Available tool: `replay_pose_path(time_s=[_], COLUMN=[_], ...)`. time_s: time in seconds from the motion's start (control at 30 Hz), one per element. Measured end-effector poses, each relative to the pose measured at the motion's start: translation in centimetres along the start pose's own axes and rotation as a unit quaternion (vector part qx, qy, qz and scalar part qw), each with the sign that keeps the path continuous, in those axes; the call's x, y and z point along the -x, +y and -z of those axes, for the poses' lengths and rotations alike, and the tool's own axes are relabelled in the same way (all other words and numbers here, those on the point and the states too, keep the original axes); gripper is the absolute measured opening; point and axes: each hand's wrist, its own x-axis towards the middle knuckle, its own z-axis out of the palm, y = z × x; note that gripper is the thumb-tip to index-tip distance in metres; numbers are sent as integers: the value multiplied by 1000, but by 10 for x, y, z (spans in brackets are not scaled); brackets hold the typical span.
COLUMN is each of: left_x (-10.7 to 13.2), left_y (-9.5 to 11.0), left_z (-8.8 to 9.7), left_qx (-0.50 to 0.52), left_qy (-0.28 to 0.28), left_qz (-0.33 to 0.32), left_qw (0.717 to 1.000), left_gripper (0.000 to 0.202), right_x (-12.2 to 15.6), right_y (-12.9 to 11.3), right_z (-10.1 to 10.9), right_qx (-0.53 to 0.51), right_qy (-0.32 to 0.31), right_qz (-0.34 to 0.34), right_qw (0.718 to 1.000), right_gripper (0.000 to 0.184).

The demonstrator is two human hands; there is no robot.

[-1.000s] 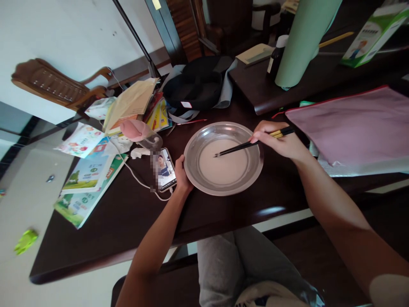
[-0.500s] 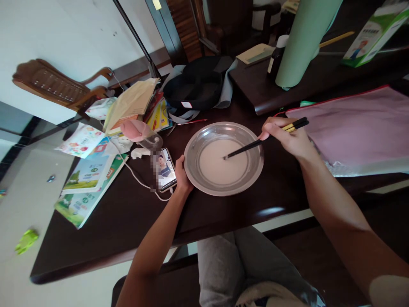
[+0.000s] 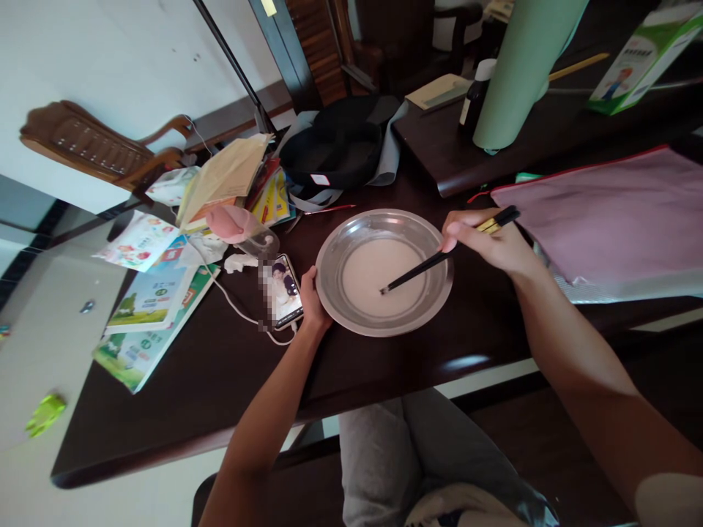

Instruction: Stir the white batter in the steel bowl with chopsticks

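Observation:
A round metal bowl (image 3: 329, 293) stands on the dark wooden table, holding a pale milky liquid (image 3: 367, 271). My left hand (image 3: 315, 301) grips the bowl's left side, thumb at the rim and the other fingers hidden beneath. In my right hand (image 3: 480, 238) is a pair of black chopsticks (image 3: 420, 268) with gold bands near the top. Their tips dip into the liquid, a little left of the bowl's middle. Close to my left hand lies a lit phone (image 3: 285, 291) with a white cable (image 3: 233, 304) plugged in.
Books (image 3: 146, 322), a pink-lidded clear cup (image 3: 236, 223) and papers (image 3: 225, 183) crowd the table's left. Behind the bowl sits a black bag (image 3: 335, 143). A pink zip pouch (image 3: 609, 219) lies to the right, below a green cylinder (image 3: 521, 80) and a dark bottle (image 3: 475, 99).
My right hand has shifted slightly left, and the chopstick tips have moved a little down and left in the liquid. The phone's picture has changed. The bowl and left hand are steady.

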Motion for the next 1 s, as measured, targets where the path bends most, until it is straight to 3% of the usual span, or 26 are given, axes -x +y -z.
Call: replay_pose_path(time_s=[0.1, 0.3, 0.5, 0.7, 0.87, 0.93, 1.0], left_x=[1, 1, 2, 2, 0, -1, -2], left_y=[1, 1, 1, 1, 0, -1, -2], left_z=[-1, 0, -1, -2, 0, 1, 2], left_qx=[4, -2, -1, -2, -2, -2, 0], left_qy=[-6, -5, -1, 4, -10, -16, -18], left_qz=[-5, 6, 20, 18, 13, 12, 7], left_qw=[1000, 1000, 1000, 1000, 1000, 1000, 1000], left_gripper=[29, 32, 30, 27, 29, 28, 27], right_x=[-1, 0, -2, -2, -1, -2, -2], right_y=[-2, 1, -3, 0, -3, -2, -1], right_z=[-5, 0, -6, 0, -4, -6, -5], right_qx=[3, 14, 4, 21, 7, 16, 26], right_qy=[-50, 59, -58, 54, -49, -41, 10], right_qz=[9, -12, -2, -12, -8, 9, 8], right_qw=[999, 998, 998, 998, 999, 999, 1000], right_gripper=[39, 45, 40, 45, 40, 38, 39])
